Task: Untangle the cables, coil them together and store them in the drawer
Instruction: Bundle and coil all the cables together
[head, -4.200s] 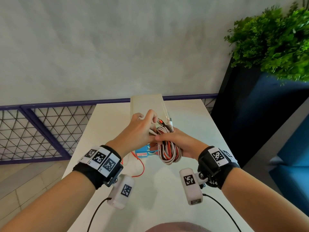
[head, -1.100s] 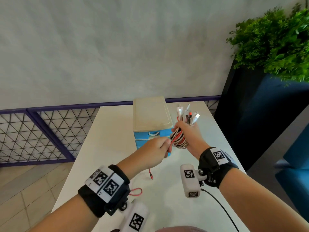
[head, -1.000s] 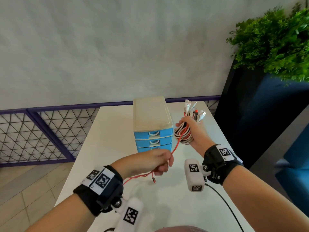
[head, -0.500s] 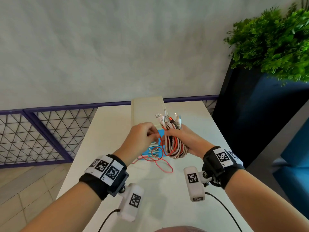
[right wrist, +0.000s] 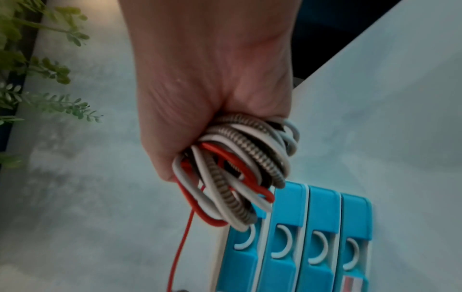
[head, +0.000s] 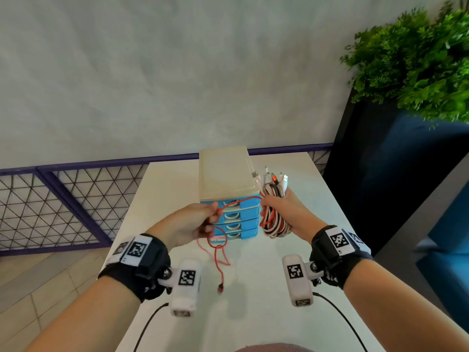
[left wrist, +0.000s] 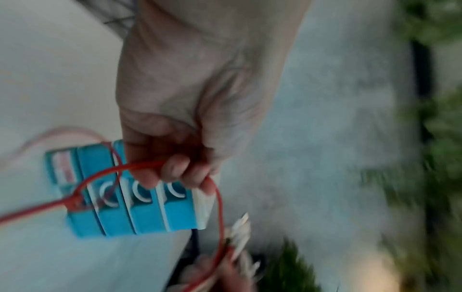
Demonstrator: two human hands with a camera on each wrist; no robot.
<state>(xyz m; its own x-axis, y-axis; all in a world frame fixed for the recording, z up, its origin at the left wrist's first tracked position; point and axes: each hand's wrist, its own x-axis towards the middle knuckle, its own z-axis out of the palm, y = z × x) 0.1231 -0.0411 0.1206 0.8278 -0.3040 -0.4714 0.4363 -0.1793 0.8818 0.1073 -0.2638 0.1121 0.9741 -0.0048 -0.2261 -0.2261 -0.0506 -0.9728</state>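
1. Progress, judged from how things lie: coiling is mostly done but not finished; nothing is stored yet.
2. Right hand (head: 284, 212) is closed in a fist around a coiled bundle of cables (head: 274, 219), white, red and braided loops gathered together; several connector ends (head: 272, 177) stick up above the fist; the bundle is held in the air just right of the drawer unit's front.
3. Left hand (head: 189, 224) has its fingers curled, pinching a thin red cable (head: 238, 200) that arcs across from the bundle; the wrist view confirms the fingertips (left wrist: 175, 173) wrapped around it.
4. Loose tail of that red cable hangs below the left hand in slack loops, and its plug end (head: 220, 288) lies on the white table (head: 253, 313); this length is still uncoiled.
5. Blue drawer unit (head: 237, 218) with a cream top stands on the table between and behind the hands; its four drawers all look closed.
6. Left to do, by my reading: wind the red tail onto the bundle; open a drawer; place the coil inside; close it.
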